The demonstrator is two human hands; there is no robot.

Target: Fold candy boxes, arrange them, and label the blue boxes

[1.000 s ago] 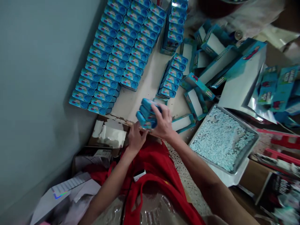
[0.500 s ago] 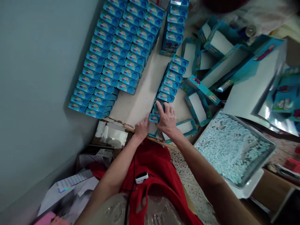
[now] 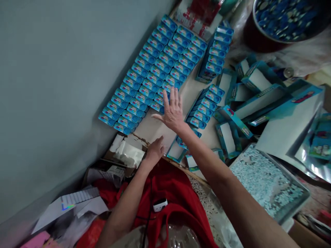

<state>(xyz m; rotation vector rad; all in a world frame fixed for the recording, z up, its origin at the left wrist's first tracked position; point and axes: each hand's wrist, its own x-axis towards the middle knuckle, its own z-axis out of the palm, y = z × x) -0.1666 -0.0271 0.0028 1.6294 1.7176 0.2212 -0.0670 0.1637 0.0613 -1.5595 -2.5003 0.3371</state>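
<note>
My right hand [image 3: 172, 109] reaches over the table, fingers spread and palm down, at the near end of standing blue candy packs [image 3: 151, 70] in long rows. It seems to hold nothing; whether it touches the packs I cannot tell. My left hand [image 3: 155, 150] is by the table's front edge, index finger out and the others loosely curled, with nothing visible in it. To its right, an open blue display box [image 3: 176, 151] holds packs at its far end, partly hidden by my right forearm. Another line of packs [image 3: 204, 109] stands beyond it.
Blue display boxes [image 3: 234, 137] lie scattered on the right. A metal tray [image 3: 297, 203] of small pale-blue pieces is at the lower right. A dark red tub [image 3: 254, 39] with blue pieces stands at the back. A grey wall [image 3: 51, 86] borders the left.
My right hand has left the packs in the near display box and moved left and forward, fingers spreading. My left hand has come away from that box. The view has shifted.
</note>
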